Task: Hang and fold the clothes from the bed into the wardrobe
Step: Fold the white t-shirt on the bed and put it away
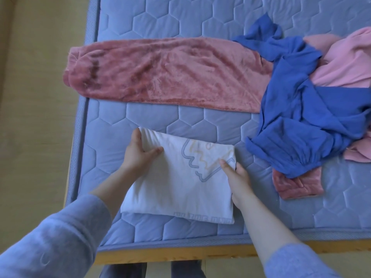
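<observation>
Left hand [138, 155], forearm angled in from lower left, pinches the folded white T-shirt [180, 189] at its far-left corner, thumb on top and fingers curled round the edge. The shirt lies on the mattress [152, 121] between both hands. Right hand [237, 177] grips its right edge, fingers tucked under. Pink fleece trousers [160, 73] lie beyond the fingertips.

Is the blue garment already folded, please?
No, the blue garment lies crumpled in a loose heap on the mattress, partly over the pink top.
</observation>
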{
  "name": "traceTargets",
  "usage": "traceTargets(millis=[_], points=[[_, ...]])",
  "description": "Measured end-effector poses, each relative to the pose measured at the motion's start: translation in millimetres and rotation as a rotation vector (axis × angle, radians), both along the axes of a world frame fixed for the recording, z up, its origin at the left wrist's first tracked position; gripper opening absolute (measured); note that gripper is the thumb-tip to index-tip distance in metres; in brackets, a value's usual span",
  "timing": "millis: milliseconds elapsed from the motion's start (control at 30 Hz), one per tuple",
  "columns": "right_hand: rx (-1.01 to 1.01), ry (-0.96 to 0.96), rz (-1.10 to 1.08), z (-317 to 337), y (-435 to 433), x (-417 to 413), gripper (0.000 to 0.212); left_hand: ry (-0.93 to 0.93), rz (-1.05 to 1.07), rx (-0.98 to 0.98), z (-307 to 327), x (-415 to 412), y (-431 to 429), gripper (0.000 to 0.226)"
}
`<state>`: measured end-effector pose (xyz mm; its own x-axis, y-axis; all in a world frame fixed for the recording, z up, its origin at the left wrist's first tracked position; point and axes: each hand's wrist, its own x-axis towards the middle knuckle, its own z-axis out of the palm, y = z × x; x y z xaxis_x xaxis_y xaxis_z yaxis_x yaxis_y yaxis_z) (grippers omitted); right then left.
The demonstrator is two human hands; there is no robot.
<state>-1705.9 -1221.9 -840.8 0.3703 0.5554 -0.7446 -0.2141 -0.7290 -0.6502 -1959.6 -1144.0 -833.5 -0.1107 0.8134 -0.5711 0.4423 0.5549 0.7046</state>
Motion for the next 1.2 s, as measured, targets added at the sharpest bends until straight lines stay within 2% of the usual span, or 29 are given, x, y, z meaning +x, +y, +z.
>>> traceTargets(millis=[100, 167, 267, 400, 600, 767, 1000, 1200], points=[[-0.023, 0.066, 0.017, 4, -6, 2, 0.018, -0.074, 0.030, 0.051, 8, -3, -11, 0.041], [-0.044, 0.106, 0.084, 8, -13, 1, 0.021, -0.101, -0.022, 0.043, 15, -8, -20, 0.041], [0.007, -0.047, 0.150, 17, -22, -4, 0.016, -0.052, -0.136, 0.039, 30, -13, -33, 0.056], [0.157, -0.273, 0.198, 40, -39, -12, 0.018, -0.021, -0.129, 0.133, 58, -18, -41, 0.065], [0.244, -0.222, 0.205, 69, -82, -20, 0.019, -0.088, -0.100, 0.111, 88, -32, -90, 0.062], [0.235, -0.229, 0.209, 60, -97, -28, 0.021, -0.065, -0.084, 0.099, 69, -33, -113, 0.069], [0.163, -0.450, 0.296, 20, -57, -26, 0.032, 0.029, -0.135, 0.143, 22, -28, -77, 0.082], [0.031, -0.493, 0.295, -7, -46, -25, 0.035, 0.011, -0.050, 0.008, -5, -22, -73, 0.082]])
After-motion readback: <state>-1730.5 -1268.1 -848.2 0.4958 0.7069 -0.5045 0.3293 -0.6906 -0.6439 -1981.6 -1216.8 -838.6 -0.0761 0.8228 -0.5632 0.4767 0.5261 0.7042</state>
